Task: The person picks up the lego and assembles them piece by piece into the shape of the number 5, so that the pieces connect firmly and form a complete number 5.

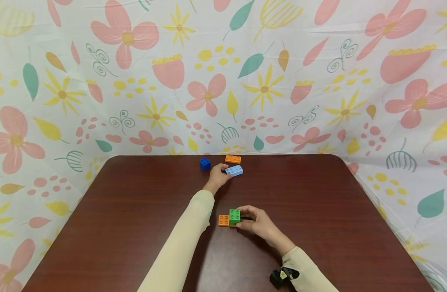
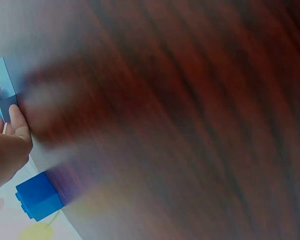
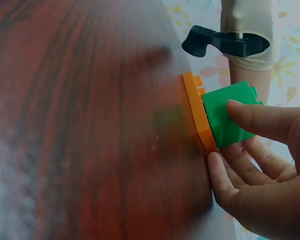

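Note:
At the far side of the table, my left hand (image 1: 217, 177) pinches the left end of a light blue 2x4 toy building brick (image 1: 235, 170). The left wrist view shows its thumb and fingers on opposite sides of that brick (image 2: 3, 80). Closer in, my right hand (image 1: 260, 223) holds a green 2x2 building brick (image 1: 234, 214) from the right. The green brick sits on the right half of a flat orange brick (image 1: 223, 220), whose left studs show. In the right wrist view the thumb presses on the green brick's side (image 3: 222, 117), with the other fingers partly hidden behind.
A dark blue 2x2 brick (image 1: 205, 164) stands left of my left hand. Behind the light blue brick, another flat orange brick (image 1: 233, 158) lies near the far edge of the brown table (image 1: 135, 211). A flower-patterned cloth (image 1: 208, 134) hangs behind the table.

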Motion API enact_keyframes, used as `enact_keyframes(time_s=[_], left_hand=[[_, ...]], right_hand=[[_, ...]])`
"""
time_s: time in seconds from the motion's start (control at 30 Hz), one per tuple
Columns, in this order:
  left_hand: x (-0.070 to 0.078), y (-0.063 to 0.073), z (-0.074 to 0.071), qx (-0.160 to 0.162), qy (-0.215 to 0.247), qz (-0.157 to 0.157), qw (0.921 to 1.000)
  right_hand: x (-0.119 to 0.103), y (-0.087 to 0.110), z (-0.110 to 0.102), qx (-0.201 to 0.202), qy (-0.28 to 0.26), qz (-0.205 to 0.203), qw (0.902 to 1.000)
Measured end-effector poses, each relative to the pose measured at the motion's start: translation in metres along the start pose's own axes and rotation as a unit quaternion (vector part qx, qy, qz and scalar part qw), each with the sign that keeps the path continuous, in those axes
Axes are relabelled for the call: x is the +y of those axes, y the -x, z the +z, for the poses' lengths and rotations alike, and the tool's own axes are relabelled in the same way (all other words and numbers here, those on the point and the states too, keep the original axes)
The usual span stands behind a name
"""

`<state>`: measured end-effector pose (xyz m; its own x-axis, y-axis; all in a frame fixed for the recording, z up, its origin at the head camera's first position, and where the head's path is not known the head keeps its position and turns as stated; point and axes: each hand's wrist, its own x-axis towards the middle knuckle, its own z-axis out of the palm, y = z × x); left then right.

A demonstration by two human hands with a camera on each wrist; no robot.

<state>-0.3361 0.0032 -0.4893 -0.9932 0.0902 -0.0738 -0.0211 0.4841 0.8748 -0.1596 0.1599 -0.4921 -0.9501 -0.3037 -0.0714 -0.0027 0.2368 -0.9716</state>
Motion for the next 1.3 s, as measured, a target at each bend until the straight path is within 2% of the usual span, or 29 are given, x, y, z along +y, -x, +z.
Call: enact_keyframes(time_s=[0.43, 1.07, 1.3], left_hand=[[0.004, 0.003, -0.002, -0.006, -0.032, 0.009, 0.9994], [0.001, 0.006, -0.010, -0.003, -0.036, 0.003, 0.9993], [0.000, 0.009, -0.015, -0.007, -0.039, 0.016, 0.9991]], right_hand=[[-0.004, 0.000, 0.002, 0.000, -0.010, -0.006, 0.9999], [-0.001, 0.000, 0.001, -0.001, -0.002, 0.007, 1.0000], [-0.001, 0.000, 0.000, -0.002, -0.005, 0.007, 1.0000]])
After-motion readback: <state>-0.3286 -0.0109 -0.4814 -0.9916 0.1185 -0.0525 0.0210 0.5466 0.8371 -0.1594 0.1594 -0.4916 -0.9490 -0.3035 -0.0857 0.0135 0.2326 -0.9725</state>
